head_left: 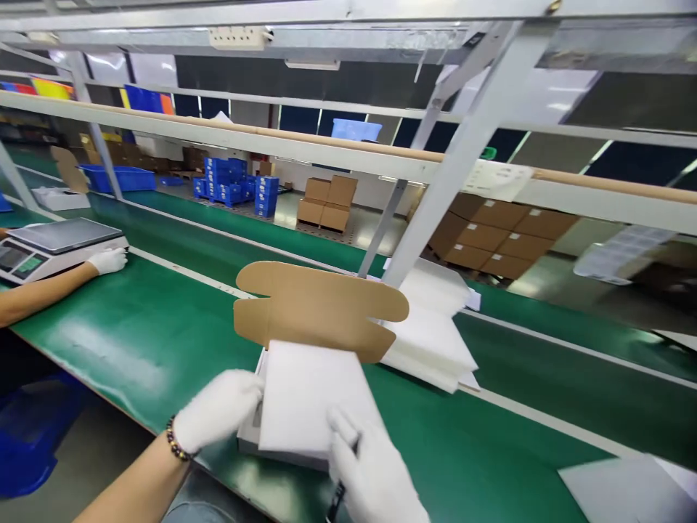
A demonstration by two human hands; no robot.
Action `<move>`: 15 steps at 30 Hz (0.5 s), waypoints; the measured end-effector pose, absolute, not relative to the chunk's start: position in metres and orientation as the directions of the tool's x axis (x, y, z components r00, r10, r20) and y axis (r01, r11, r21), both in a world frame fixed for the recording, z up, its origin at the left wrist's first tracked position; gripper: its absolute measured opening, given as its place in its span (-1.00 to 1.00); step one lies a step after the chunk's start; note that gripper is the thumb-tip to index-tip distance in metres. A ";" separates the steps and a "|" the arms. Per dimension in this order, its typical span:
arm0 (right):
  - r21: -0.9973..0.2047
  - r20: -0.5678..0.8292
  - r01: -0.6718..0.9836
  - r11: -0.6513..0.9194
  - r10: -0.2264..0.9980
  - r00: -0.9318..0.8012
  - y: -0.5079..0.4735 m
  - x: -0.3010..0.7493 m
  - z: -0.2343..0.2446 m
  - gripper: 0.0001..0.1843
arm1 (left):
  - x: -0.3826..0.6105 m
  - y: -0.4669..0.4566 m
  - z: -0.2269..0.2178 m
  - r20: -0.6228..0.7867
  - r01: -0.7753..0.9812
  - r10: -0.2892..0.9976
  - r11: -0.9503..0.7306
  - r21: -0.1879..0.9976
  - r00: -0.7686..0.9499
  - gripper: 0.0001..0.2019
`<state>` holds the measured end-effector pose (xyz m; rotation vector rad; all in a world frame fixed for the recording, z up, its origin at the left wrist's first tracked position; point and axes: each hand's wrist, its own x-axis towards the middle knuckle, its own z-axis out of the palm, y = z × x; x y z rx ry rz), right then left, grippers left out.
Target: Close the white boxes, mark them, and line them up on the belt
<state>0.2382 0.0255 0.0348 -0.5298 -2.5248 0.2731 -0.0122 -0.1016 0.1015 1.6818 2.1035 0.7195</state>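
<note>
An open cardboard box point(253, 438) stands before me with its brown lid point(321, 309) raised at the back. Over the box lies a white foam sheet point(316, 396), slightly askew, hiding most of what is inside. My left hand point(223, 407), in a white glove, has its fingers closed at the sheet's left edge; the exact grip is partly hidden. My gloved right hand point(373, 465) is curled around a black pen point(336, 501), its fingers against the sheet's lower right part. A stack of white foam sheets point(430, 341) lies behind the box to the right.
On the green workbench point(163, 319), a co-worker's gloved hand point(107, 261) rests beside a weighing scale point(65, 234) at left. White sheets point(626, 487) lie at lower right. A slanted metal post point(451, 152) rises behind the foam stack. Cartons point(327, 203) and blue crates point(226, 181) stand beyond.
</note>
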 end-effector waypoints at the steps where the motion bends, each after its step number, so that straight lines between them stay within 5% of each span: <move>1: -0.240 0.464 0.282 0.929 0.365 -0.808 0.021 0.226 0.029 -0.68 | -0.020 -0.097 0.102 0.052 0.762 0.933 0.257 0.595 -0.355 -0.56; 3: -0.145 0.404 0.231 0.962 0.270 -0.874 0.019 0.210 0.024 -0.69 | -0.024 -0.082 0.094 0.062 0.759 0.904 0.315 0.570 -0.422 -0.48; 5: -0.111 0.308 0.242 0.964 0.265 -0.914 0.024 0.206 0.027 -0.72 | -0.014 -0.065 0.075 0.006 0.830 0.964 0.226 0.510 -0.267 -0.38; 9: -0.189 0.304 0.440 0.878 0.478 -0.824 0.048 0.213 0.039 -0.45 | 0.013 -0.031 0.039 0.033 0.927 0.998 0.033 0.374 -0.049 -0.26; 12: -0.272 0.323 0.546 0.792 0.610 -0.723 0.065 0.213 0.036 -0.47 | 0.020 -0.015 0.033 0.069 0.934 0.997 -0.056 0.353 0.034 -0.21; 15: -0.343 0.249 0.628 0.698 0.712 -0.656 0.075 0.209 0.021 -0.41 | 0.026 -0.006 0.040 0.043 0.930 0.998 -0.066 0.361 0.054 -0.36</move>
